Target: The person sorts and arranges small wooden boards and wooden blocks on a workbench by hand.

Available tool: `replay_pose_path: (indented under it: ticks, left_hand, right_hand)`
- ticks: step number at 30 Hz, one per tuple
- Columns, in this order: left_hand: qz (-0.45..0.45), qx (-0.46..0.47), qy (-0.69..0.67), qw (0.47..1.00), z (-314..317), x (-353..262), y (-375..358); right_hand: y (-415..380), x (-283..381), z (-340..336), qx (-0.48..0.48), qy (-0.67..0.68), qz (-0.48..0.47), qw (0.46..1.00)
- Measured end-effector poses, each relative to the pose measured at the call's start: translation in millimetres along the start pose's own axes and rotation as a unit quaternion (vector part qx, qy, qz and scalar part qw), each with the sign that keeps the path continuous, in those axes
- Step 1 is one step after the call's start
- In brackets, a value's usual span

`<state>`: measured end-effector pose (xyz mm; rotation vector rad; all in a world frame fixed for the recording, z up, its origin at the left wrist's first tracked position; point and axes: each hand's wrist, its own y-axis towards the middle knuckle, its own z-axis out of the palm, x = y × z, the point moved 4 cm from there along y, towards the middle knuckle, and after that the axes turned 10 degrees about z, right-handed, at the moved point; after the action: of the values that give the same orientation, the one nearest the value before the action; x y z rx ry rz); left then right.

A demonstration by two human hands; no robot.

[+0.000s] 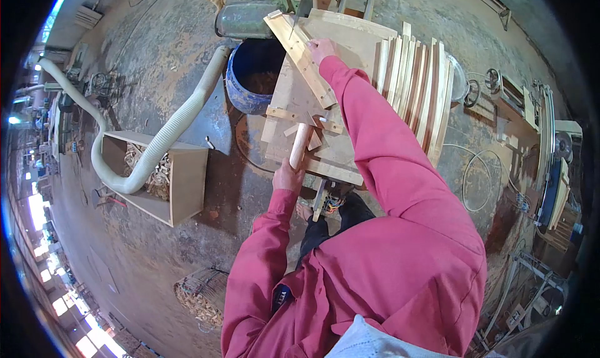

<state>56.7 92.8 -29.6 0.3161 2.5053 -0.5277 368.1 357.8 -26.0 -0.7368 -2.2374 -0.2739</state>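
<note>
My left hand (289, 175) is closed around the lower end of a short wooden piece (300, 144), pale with a reddish-brown side, at the near left edge of the worktable (359, 51). Farther off, my right hand (323, 49) has its fingers curled at the edge of a pale wooden board (301, 59) that lies aslant across the tabletop. A thin dark blade-like part shows by the board's far end. Beyond the left hand's piece, a small wooden crossbar (284, 113) and several offcuts (314, 139) lie at the left edge.
Long light and dark wood strips (412, 76) lie side by side on the right. Left of the table stand a blue barrel (240, 89), a ribbed hose (181, 114) and an open box (187, 183) of shavings. A green machine (247, 20) is beyond; a wire basket (203, 295) stands lower left.
</note>
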Motion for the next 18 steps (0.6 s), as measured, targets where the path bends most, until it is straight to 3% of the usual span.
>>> replay_pose_path:
  ticks: [3, 6, 7, 10, 12, 13, 15, 18]
  left_hand:
    - [-0.002, -0.017, 0.021, 1.0, -5, -8, 2]
    - [0.011, -0.021, 0.013, 1.0, -4, -6, -2]
    - [0.013, -0.019, 0.011, 1.0, -2, -3, -4]
    - [0.016, -0.021, 0.02, 0.999, -1, 7, -16]
    - [0.004, -0.011, 0.018, 1.0, -1, 11, -22]
    - [-0.009, 0.001, 0.017, 1.0, -1, 15, -28]
    - [-0.006, -0.001, 0.005, 1.0, 0, 22, -40]
    - [0.0, 0.0, -0.002, 1.0, 2, 33, -53]
  right_hand:
    - [9, -1, -4, 0.014, 0.021, 0.043, 0.999]
    - [37, -60, 16, 0.006, 0.05, 0.109, 0.993]
    - [24, -50, 1, 0.004, 0.047, 0.11, 0.993]
    - [-28, -27, -30, -0.04, 0.108, 0.074, 0.991]
    - [-44, -13, -35, -0.103, 0.016, -0.038, 0.994]
    - [-51, -11, -36, -0.102, 0.016, -0.04, 0.994]
    - [-61, -12, -30, -0.002, 0.04, -0.02, 0.999]
    - [-78, -11, -19, 0.006, -0.022, -0.04, 0.999]
